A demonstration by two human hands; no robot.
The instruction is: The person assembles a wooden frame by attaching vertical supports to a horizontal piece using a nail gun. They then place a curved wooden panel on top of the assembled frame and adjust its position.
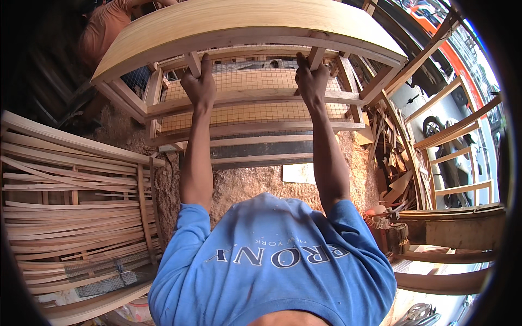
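Note:
Both arms reach forward to a large wooden frame [250, 98] with wire mesh across it and a pale plywood panel [247, 24] along its top. My left hand [199, 82] is closed around a short wooden strut [193, 64] under the panel, thumb pointing up. The matching strut [316, 57] on the right is gripped by my right hand [312, 81], its thumb also raised. Part of the fingers of each hand is hidden behind the wood. Below the hands, more rails and a second plywood surface [255, 115] show through the mesh.
Long thin wood strips [76, 201] are stacked at the left. Sawdust [239, 182] covers the floor, with a pale board [298, 173] lying on it. Offcuts [394, 185] pile up at the right, near upright wooden frames [462, 187]. Another person [106, 32] is at the far left.

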